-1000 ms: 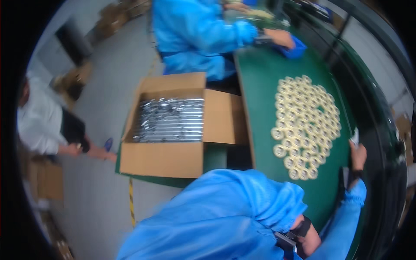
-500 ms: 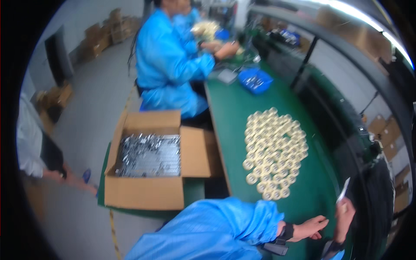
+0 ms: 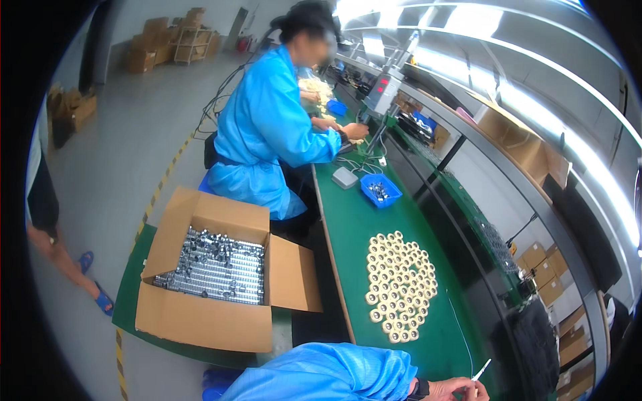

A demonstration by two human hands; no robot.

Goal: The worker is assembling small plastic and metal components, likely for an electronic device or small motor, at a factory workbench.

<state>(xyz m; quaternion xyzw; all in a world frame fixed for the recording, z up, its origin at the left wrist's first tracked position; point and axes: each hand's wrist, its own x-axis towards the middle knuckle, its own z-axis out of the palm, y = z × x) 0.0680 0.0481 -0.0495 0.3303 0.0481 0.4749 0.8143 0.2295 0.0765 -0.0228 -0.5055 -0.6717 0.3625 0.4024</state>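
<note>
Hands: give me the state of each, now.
Left hand: not in view.
Right hand: fingers closed on a thin white strip.

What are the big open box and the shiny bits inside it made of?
The open box looks like brown cardboard: matt, with folded flaps. The parts inside seem to be metal, silvery and glinting, though they are too small to be sure.

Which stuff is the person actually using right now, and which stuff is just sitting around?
In use:
- right hand
- thin white tool it holds
- cream rings nearest it on the green table

Just sitting there:
- open cardboard box of silver parts
- blue tray
- small grey box
</note>
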